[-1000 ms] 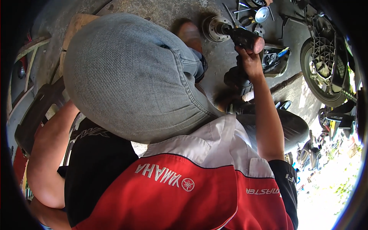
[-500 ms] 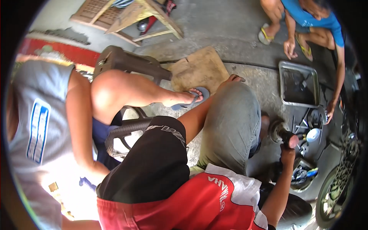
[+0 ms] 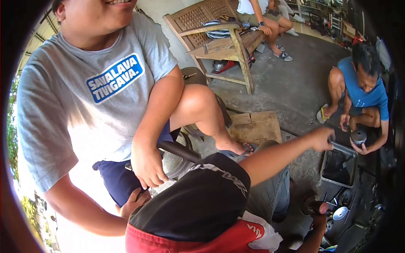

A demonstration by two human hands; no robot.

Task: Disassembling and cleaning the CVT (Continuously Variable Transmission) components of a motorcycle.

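My left arm, in a black sleeve, reaches toward the upper right. My left hand (image 3: 322,138) hangs in the air near the tray's far edge, fingers partly stretched and pointing, with nothing seen in it. At the lower right, my right hand (image 3: 319,220) is closed on a dark cylindrical handle with a pinkish-red round end (image 3: 323,208). Just left of that end is a round metal part (image 3: 310,204), partly hidden; I cannot tell whether they are joined. A crouching person in a blue shirt holds a dark cylindrical part (image 3: 359,136) beyond the metal tray (image 3: 338,183).
Tools and small parts surround a white round dish (image 3: 340,213). A person in a grey shirt (image 3: 101,114) sits close on my left. Cardboard (image 3: 255,126) lies on the floor. A wooden bench (image 3: 211,25) with someone seated stands behind.
My view has swung up and left. My left hand has lifted from my knee and stretched out. The crouching person has raised the cylindrical part. My right hand keeps its hold.
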